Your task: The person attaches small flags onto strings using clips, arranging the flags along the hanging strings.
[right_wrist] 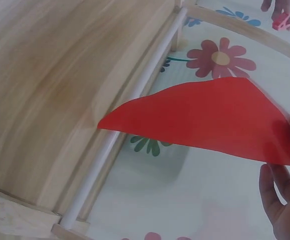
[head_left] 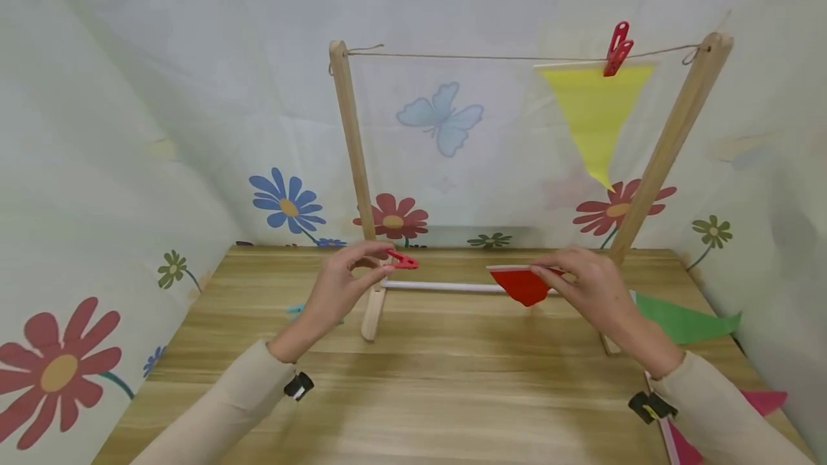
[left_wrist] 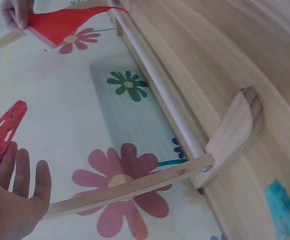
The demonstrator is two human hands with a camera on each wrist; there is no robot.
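Left hand (head_left: 341,284)'s pinching a red clip (head_left: 404,261), right hand (head_left: 597,289)'s pinching a red flag (head_left: 520,285) by one end, both up near the counter (head_left: 452,386)'s back edge. Flag could sag crooked, being held one-sided.

Flowered cloth walls (head_left: 258,56) around a wooden table (head_left: 413,407)

The pale walls, lightly creased, fill the head view's top and sides. A light-blue butterfly (head_left: 443,119) shows at upper centre, a blue flower (head_left: 288,207) left of centre, a large red flower (head_left: 58,374) at lower left. The streaky-grained table spreads across lower centre.
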